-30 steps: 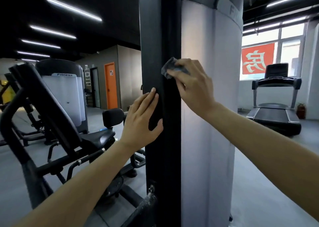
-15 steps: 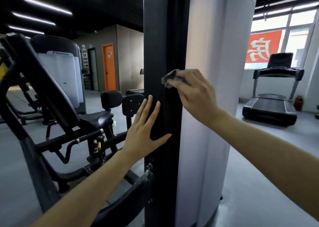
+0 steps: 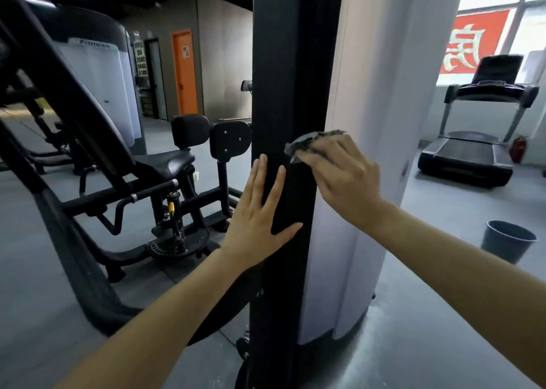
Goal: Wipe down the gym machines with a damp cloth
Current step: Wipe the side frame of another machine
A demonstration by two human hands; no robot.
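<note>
The step in hand is wiping the black upright (image 3: pixel 280 63) of a weight machine, which fills the middle of the frame from top to bottom. The right hand (image 3: pixel 344 181) holds a bunched grey cloth (image 3: pixel 313 141) under its bent fingers and presses it against the right part of the upright's face, at mid-height, just where the black post meets the pale shroud (image 3: pixel 372 93). The left hand (image 3: pixel 260 214) lies flat and open on the post a little lower and to the left, fingers straight and spread, gripping nothing; it looks like a brace.

Much of the post lies below the cloth, so the next move probably calls for drawing the cloth down. The left hand sits close to that line and may have to shift first. The seam between post and shroud is a narrow edge where the cloth could catch or skip.

There is open floor (image 3: pixel 443 314) at lower right, with a grey bucket (image 3: pixel 506 241) standing well apart from the shroud and a treadmill (image 3: pixel 472 152) farther off at right. At left, a seated machine (image 3: pixel 165 164) and its dark slanting frame stand near the post, so arm room is tighter there.
</note>
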